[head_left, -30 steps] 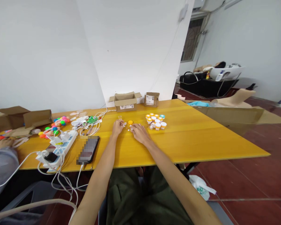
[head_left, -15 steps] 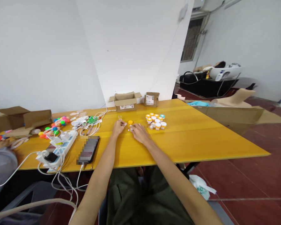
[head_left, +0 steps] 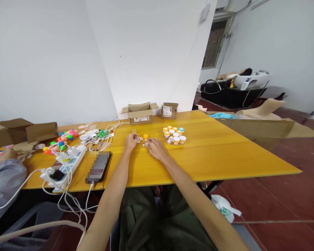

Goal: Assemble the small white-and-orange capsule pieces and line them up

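Note:
My left hand (head_left: 131,142) is closed at the fingertips on a small whitish piece with dark marks (head_left: 139,139). It may be a packet or label; it is too small to tell. My right hand (head_left: 156,149) rests on the table with bent fingers pinched around something tiny and pale, mostly hidden. Between the hands lies an orange round lid (head_left: 146,136), with a small white disc (head_left: 143,145) in front of it. Behind my left hand stands a small clear cup (head_left: 134,130). To the right of my right hand is a cluster of small lidded jars (head_left: 175,134), with orange, white and blue tops.
An open cardboard box (head_left: 140,118) and a smaller box (head_left: 169,111) stand by the wall. Left of my arm are a phone (head_left: 99,167), a power strip (head_left: 74,164) with cables, and colourful balls (head_left: 65,137). A co-worker's sleeve (head_left: 9,176) is at far left.
My left hand has shifted slightly left, and the marked whitish piece now shows more plainly. My right hand stays nearly still. The co-worker's arm has moved further onto the table.

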The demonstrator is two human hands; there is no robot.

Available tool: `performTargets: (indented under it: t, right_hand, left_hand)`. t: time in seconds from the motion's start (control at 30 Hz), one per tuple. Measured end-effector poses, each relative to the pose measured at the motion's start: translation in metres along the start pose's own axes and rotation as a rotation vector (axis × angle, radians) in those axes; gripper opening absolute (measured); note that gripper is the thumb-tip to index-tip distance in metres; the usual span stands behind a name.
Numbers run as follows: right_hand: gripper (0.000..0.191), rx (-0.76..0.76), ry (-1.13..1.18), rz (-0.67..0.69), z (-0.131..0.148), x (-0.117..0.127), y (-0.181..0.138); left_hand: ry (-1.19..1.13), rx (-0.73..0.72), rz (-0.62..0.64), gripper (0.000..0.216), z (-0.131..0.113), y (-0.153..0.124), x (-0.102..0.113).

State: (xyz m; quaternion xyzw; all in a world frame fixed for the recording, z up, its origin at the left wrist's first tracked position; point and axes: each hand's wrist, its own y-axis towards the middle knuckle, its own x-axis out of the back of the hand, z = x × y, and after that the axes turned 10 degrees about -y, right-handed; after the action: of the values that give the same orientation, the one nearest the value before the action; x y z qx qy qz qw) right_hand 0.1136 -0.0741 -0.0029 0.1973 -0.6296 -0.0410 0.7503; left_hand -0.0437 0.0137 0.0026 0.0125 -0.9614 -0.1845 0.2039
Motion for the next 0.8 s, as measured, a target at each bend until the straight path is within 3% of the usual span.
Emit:
performTargets:
  t: [0.2, 0.33, 0.53, 0.8]
  right_hand:
    - [0.027, -0.001, -0.001, 0.005, 0.000, 0.001, 0.000]
    - [0.026, 0.004, 0.006, -0.012, -0.001, -0.002, 0.001]
    - [0.025, 0.003, 0.037, -0.040, -0.002, -0.003, 0.002]
    - [0.028, -0.031, 0.056, -0.043, -0.004, -0.001, 0.004]
  left_hand:
    - [0.012, -0.044, -0.080, 0.021, 0.009, 0.003, 0.004]
    - [0.043, -0.036, -0.059, 0.018, 0.014, 0.003, 0.005]
    - [0.081, -0.111, -0.107, 0.011, 0.009, 0.001, 0.000]
    - [0.234, -0.202, 0.021, 0.006, 0.000, -0.005, -0.004]
